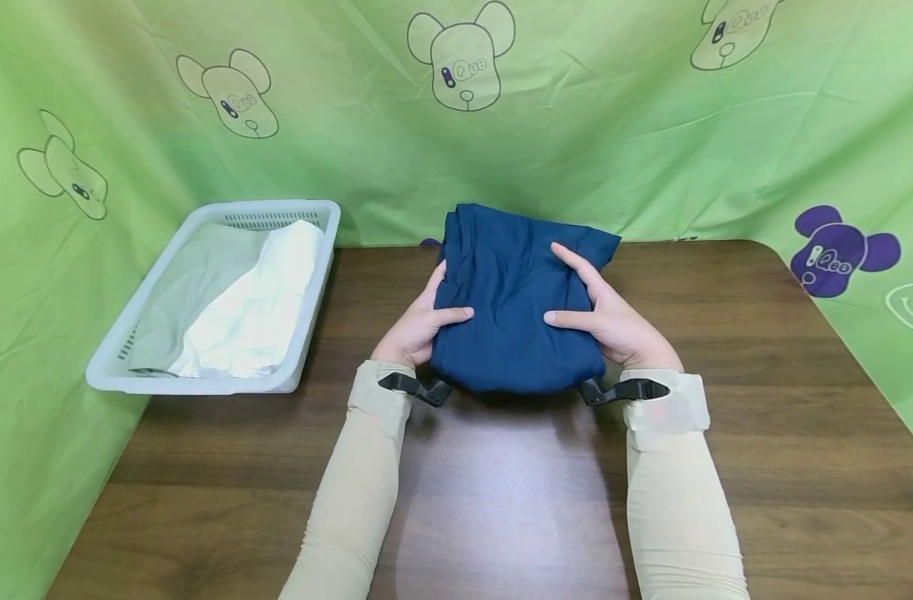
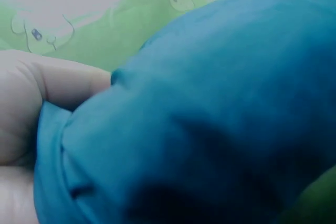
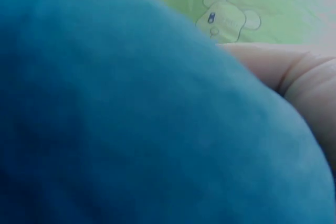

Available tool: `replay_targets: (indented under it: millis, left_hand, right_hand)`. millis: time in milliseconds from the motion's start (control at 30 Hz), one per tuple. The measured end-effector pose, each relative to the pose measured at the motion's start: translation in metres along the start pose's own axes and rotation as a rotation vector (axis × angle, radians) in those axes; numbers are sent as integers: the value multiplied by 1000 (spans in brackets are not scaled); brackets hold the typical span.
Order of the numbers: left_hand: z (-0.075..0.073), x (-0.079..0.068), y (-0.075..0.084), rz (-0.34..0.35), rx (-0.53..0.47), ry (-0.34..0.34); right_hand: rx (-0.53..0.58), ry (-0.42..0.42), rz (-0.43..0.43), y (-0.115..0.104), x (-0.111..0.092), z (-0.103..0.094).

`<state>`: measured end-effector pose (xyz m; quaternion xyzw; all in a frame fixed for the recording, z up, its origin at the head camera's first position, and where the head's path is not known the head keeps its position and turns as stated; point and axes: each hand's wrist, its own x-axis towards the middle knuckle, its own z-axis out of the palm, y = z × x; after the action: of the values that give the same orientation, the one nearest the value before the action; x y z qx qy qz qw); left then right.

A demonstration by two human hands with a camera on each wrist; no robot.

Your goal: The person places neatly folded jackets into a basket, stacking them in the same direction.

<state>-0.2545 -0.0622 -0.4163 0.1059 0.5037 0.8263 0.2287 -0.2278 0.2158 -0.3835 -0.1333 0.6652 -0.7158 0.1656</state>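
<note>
A folded dark blue garment (image 1: pixel 512 308) is between both hands at the far middle of the table; its exact kind cannot be told. My left hand (image 1: pixel 420 323) grips its left side, thumb on top and the other fingers mostly hidden behind the fabric. On the opposite side my right hand (image 1: pixel 614 321) holds the bundle, with the thumb and one extended finger lying over the top. Blue cloth (image 2: pixel 199 108) fills most of the left wrist view, and the same cloth (image 3: pixel 157 114) covers most of the right one. Shadow lies beneath the bundle's near edge.
At the left stands a pale blue-grey plastic basket (image 1: pixel 201 384) holding a grey-green cloth (image 1: pixel 201 275) and a white cloth (image 1: pixel 249 312). The brown wooden table (image 1: pixel 786 467) meets a green curtain (image 1: pixel 606 125) with bear-head prints at the back and sides.
</note>
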Motion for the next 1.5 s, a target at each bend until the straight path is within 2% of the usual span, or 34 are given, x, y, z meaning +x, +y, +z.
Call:
replay_targets:
  millis: [133,233,500,767,1000,1167,1267,1500]
  left_hand:
    - [2,-2,6,36,1,-32]
    - [3,-4,10,51,-2,-31]
    - [4,-7,17,69,-1,42]
    - [0,-14,27,98,46,55]
    - [-2,-20,35,192,90,1]
    - [-6,-22,38,262,104,-56]
    - [-9,-23,40,297,146,-94]
    - [-9,-28,46,310,212,-107]
  right_hand:
    - [2,0,-25,-5,-2,3]
    - [16,5,-51,-7,-2,6]
    - [-4,62,-154,-8,2,17]
    - [-31,105,-202,-9,6,28]
    - [-54,139,-254,-7,10,37]
    - [-35,139,-267,-8,10,42]
    - [-51,145,-271,-8,10,43]
    - [-83,152,-280,-9,11,47]
